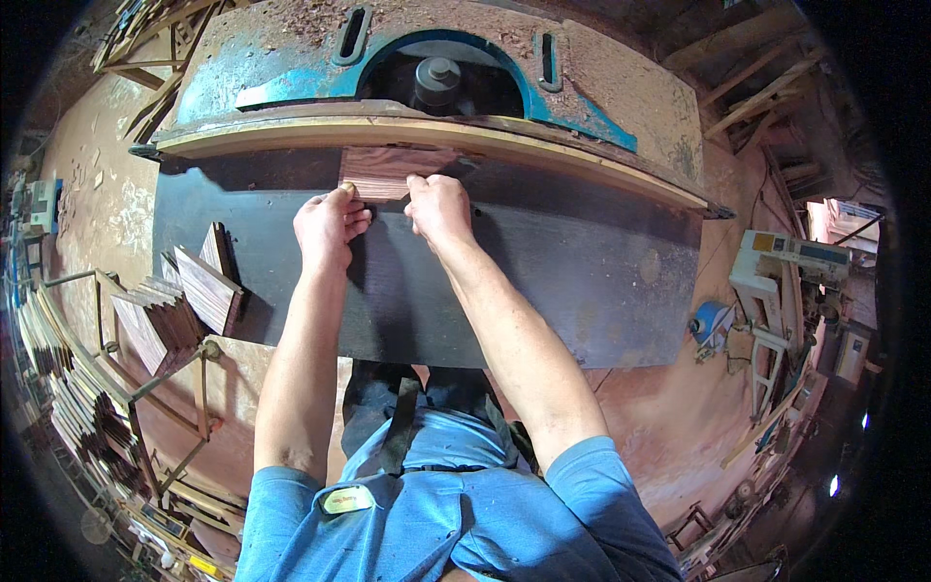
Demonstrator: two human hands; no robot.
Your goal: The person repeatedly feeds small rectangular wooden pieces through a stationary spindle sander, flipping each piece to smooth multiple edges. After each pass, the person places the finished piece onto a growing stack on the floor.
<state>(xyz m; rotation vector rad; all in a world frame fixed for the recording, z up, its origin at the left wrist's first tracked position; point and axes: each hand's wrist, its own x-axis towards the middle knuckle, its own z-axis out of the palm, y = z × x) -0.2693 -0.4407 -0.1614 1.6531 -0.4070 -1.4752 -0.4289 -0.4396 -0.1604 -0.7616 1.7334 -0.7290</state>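
A short reddish-brown wooden board (380, 173) with dark grain lies against the long wooden fence (291, 134) of a dark-topped machine table (582, 276). My left hand (330, 221) pinches the board's near left corner between thumb and fingers. On its right side my right hand (441, 207) is closed on the near edge. Beyond the fence stands a round dark spindle (437, 81) inside a blue curved guard (531, 97). Whether a cutter touches the board is hidden behind the fence.
Several similar boards (215, 286) lean at the table's left end, beside a stack (155, 325). More board pieces (82, 427) fill a wooden rack (145, 388) at the left. Wood chips (291, 34) cover the machine's back. A pale machine (766, 272) stands to the right.
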